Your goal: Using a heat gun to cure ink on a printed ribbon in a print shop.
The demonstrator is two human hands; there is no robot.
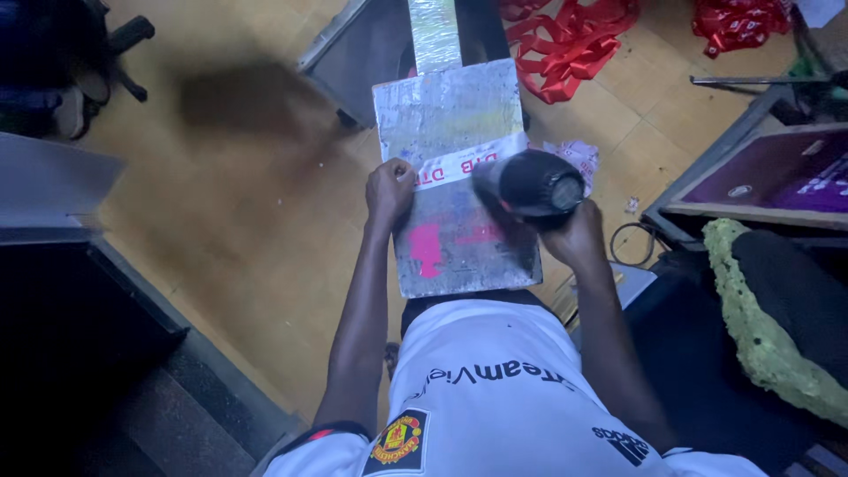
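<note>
The board [455, 177] is grey with pink stains, and the strip [464, 163] across it is white with red marks. The blurred tool [530, 185] seems black; the ribbons [570, 40] are red.

White short-sleeved football shirt, dark lettering across the chest, yellow and red crest, black sleeve trim, bare forearms
</note>
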